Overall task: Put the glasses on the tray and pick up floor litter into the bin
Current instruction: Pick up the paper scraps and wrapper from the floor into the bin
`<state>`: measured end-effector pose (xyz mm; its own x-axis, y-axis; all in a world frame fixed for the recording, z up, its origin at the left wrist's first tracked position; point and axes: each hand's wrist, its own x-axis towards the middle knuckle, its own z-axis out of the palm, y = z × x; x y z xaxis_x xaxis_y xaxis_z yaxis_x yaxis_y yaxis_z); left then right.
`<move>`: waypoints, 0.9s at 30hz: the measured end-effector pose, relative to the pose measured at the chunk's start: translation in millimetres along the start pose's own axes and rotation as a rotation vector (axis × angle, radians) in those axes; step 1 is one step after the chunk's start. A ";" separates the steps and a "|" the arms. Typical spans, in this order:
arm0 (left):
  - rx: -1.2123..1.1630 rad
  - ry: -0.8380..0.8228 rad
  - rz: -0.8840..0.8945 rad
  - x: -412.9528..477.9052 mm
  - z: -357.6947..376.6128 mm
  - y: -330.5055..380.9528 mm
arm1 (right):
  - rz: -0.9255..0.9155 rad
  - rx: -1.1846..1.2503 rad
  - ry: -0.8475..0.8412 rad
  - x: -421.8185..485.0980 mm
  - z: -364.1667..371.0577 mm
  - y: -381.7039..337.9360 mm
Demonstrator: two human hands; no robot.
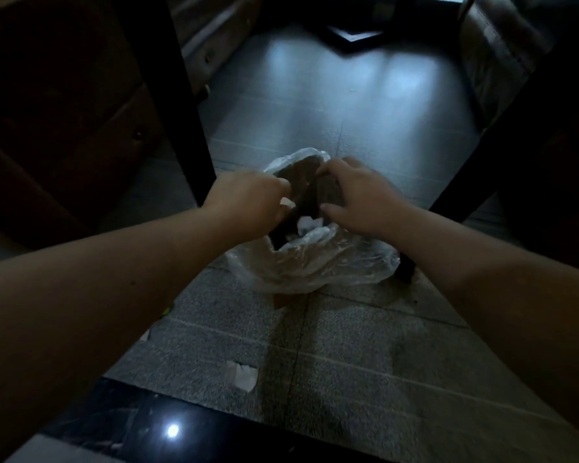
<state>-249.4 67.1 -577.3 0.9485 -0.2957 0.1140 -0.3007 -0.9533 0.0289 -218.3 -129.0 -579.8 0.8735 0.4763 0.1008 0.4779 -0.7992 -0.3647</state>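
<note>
A small dark bin lined with a clear plastic bag (315,262) stands on the tiled floor between two dark table legs. White crumpled paper (310,225) lies inside it. My left hand (251,198) hovers over the bin's left rim with its fingers closed on a small white scrap of litter (287,202). My right hand (358,195) rests on the bin's right rim and grips it. A torn white paper scrap (245,375) lies on the floor close to me. No glasses or tray are in view.
A dark table leg (188,105) stands left of the bin and another (465,182) slants at its right. A brown cabinet (64,128) fills the left. A glossy black surface edge (181,429) runs along the bottom. A small scrap (145,335) lies by my left forearm.
</note>
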 end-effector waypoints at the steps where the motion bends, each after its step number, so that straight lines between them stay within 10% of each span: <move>1: 0.005 -0.016 0.015 -0.5 -0.7 -1.0 | -0.004 0.001 0.016 -8.4 -3.3 -0.9; 11: -0.033 0.126 0.263 -91.1 -27.4 -45.5 | -0.199 0.179 -0.037 -67.1 16.0 -91.1; 27: -0.156 -0.165 -0.086 -284.5 73.0 -189.8 | -0.055 -0.048 -0.624 -30.5 161.7 -186.9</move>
<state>-454.9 327.7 -687.7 0.9709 -0.2321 -0.0585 -0.2178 -0.9581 0.1861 -349.4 65.1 -664.4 0.6350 0.6304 -0.4465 0.5370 -0.7757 -0.3314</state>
